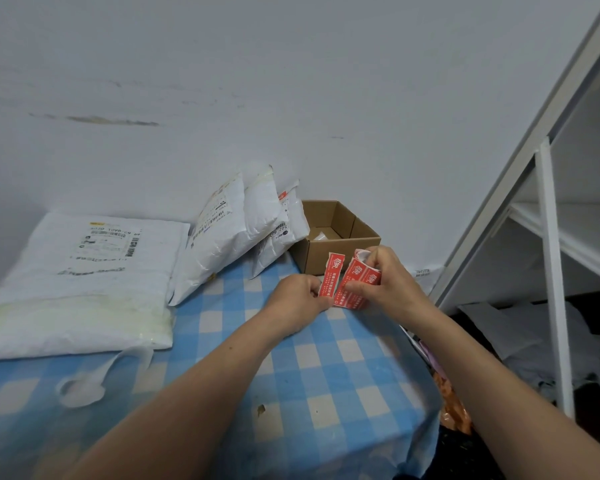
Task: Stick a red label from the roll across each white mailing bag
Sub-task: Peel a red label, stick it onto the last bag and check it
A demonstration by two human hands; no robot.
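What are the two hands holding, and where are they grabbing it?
The left hand pinches a red label by its lower end. The right hand grips the label roll round its side.

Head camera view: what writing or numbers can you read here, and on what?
"感谢", as best I can tell: red label pinched by the left hand, and the roll in the right hand.
"502 60", partly hidden: leaning white bag.
Shipping label on the flat white bag: barcode and code line, too blurred to read.
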